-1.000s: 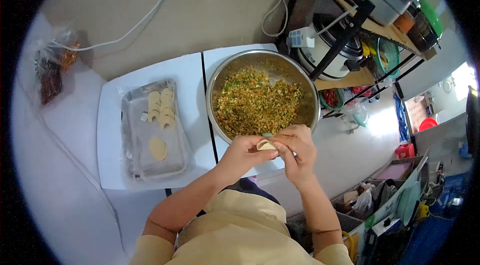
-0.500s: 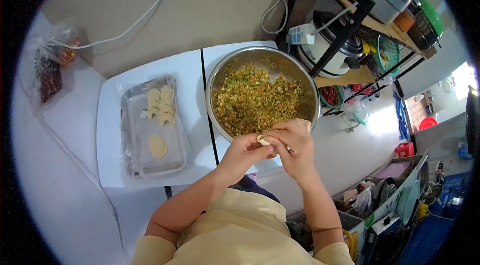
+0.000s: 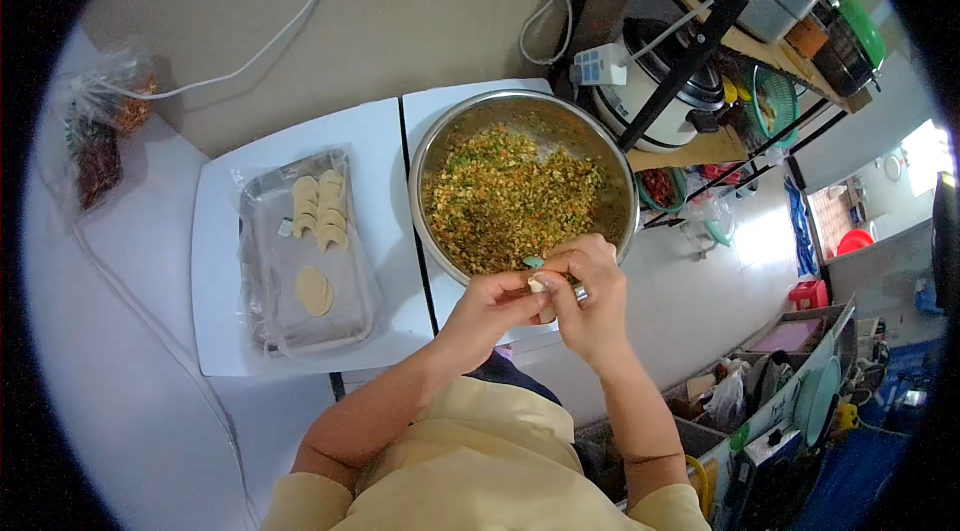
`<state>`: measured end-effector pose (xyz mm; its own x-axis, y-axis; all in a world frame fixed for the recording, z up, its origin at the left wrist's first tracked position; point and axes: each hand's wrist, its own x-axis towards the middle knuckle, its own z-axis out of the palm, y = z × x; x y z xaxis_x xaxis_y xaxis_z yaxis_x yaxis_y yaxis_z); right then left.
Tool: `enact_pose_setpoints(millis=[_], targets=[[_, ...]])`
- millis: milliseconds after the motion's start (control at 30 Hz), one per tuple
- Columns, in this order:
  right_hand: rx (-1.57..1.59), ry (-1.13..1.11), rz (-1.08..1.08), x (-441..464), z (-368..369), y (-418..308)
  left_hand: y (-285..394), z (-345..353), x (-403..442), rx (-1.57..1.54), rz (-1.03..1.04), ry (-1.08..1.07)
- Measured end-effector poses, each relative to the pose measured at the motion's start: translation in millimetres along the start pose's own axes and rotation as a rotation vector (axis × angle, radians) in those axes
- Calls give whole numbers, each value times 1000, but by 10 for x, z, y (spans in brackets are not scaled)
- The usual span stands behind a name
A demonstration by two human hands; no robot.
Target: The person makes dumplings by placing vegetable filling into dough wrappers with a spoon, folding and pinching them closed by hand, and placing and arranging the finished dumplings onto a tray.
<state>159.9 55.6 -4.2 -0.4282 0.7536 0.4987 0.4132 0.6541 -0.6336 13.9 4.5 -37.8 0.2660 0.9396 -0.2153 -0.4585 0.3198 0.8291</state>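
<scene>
My left hand [image 3: 487,313] and my right hand [image 3: 592,303] meet over the near rim of a steel bowl [image 3: 424,219]. Between their fingertips they pinch a small pale dumpling [image 3: 537,285], mostly covered by the fingers. A small teal tip [image 3: 533,261] sticks out beside the right fingers; what it belongs to is hidden. Chopped green, yellow and orange filling [image 3: 510,196] lies in the bowl. To the left, a plastic-lined metal tray [image 3: 275,306] carries two rows of folded dumplings [image 3: 331,216] and a few flat round wrappers [image 3: 314,291].
A rack at the right holds a rice cooker [image 3: 650,111], with a white power strip [image 3: 600,65] beside it. Plastic bags of dried food [image 3: 95,156] lie far left. A cable [image 3: 200,371] runs along the left. Crates and bins [image 3: 750,401] stand at lower right.
The teal tip now shows beside my right fingers. My right fingers have shifted slightly around the dumpling, while both hands stay at the bowl's near rim.
</scene>
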Motion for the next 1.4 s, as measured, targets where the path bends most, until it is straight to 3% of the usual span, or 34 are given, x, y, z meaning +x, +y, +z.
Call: enact_pose_setpoints(millis=[167, 367, 567, 767, 1000, 1100, 1267, 1400], targets=[[210, 54, 181, -41, 26, 5, -23, -39, 25, 8, 20, 20], [115, -60, 89, 12, -9, 36, 22, -71, 17, 35, -4, -38], [144, -8, 182, 15, 13, 18, 51, -52, 36, 2, -45, 5], [119, -107, 45, 69, -12, 57, 45, -96, 53, 18, -53, -62], [207, -46, 116, 64, 20, 76, 11, -127, 95, -37, -84, -65], [223, -133, 136, 95, -44, 62, 25, -123, 86, -26, -89, -90], [38, -186, -46, 130, -36, 41, 54, -111, 73, -9, -114, -112], [66, -205, -5, 97, 18, 71, 42, -156, 73, 21, -129, -124]])
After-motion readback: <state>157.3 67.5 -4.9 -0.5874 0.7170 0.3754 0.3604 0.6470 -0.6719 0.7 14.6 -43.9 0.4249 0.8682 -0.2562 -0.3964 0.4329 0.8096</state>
